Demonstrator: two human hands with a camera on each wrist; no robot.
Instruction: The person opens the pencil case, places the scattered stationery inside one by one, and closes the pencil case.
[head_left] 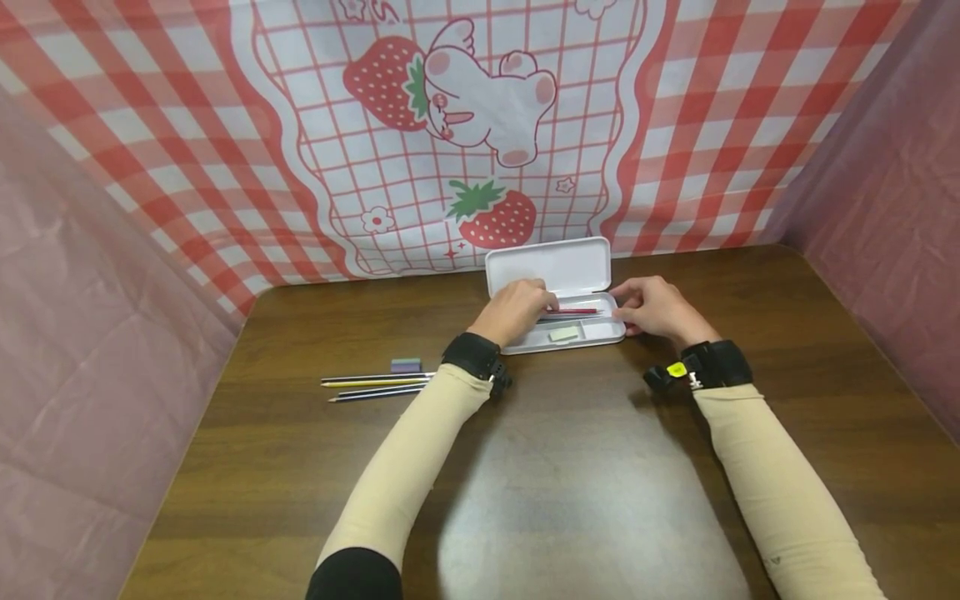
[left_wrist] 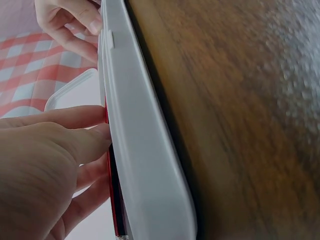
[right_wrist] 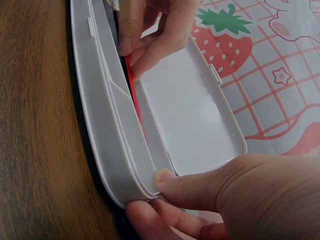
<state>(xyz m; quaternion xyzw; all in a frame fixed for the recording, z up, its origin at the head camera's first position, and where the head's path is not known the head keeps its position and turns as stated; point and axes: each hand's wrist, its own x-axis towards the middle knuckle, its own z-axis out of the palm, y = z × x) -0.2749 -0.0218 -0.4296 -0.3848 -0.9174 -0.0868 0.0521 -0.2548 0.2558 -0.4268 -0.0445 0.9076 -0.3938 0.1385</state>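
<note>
A white pencil case (head_left: 600, 341) stands on the table with its lid (head_left: 549, 267) raised at the back. Over its left part, my left hand (head_left: 512, 311) pinches a red pencil (head_left: 579, 312) between thumb and fingers, low inside the long rear compartment. Something dark runs alongside the red pencil in both wrist views; I cannot tell whether it is a second pencil. At the case's right end, my right hand (right_wrist: 220, 195) grips the corner, thumb on the inner rim and fingers outside. A pale eraser (head_left: 564, 333) lies in the front compartment.
Several pencils (head_left: 375, 383) lie side by side on the table left of the case, their right ends hidden by my left arm. A purple and green eraser (head_left: 406, 365) sits just behind them. A checkered strawberry cloth (head_left: 697, 150) hangs behind the wooden table (head_left: 570, 467).
</note>
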